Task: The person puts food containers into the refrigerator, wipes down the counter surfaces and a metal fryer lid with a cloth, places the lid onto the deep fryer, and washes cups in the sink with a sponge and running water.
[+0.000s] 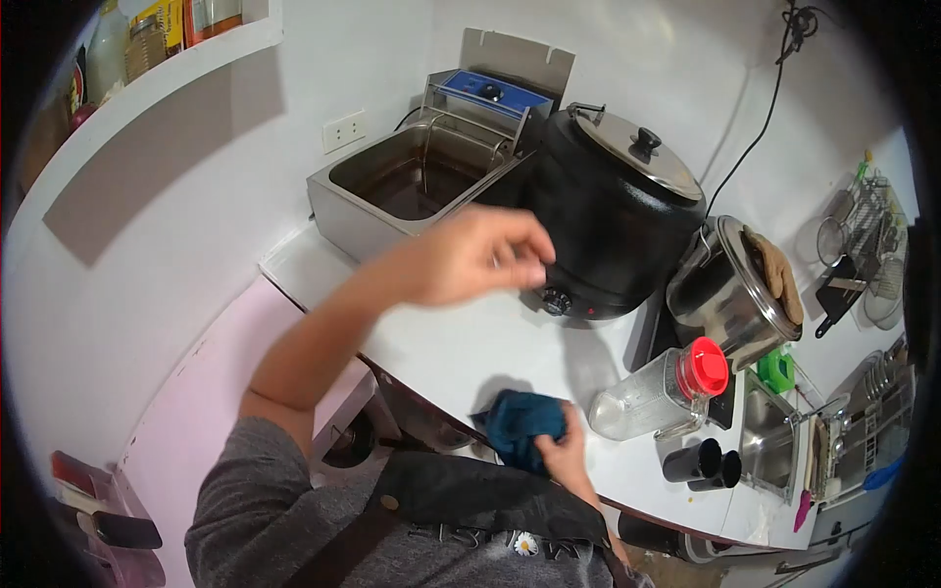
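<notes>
My left hand (480, 257) is raised in front of the black soup kettle (608, 216), blurred by motion. Its fingers are bent, with a gap between them and the thumb, and I see nothing in it. Low over the counter's front edge, my right hand (567, 449) grips a crumpled dark teal cloth (521, 427). To the right of that hand is a clear pitcher (637, 397) with a red lid. Two black cups (692, 461) are beyond the pitcher, near the sink.
A steel deep fryer (338, 201) holding dark oil stands at the back left. Right of the kettle is a large steel pot (716, 299) with a brown mitt or cloth (774, 274) on it. The sink (769, 431) lies far right; a shelf (186, 64) juts out upper left.
</notes>
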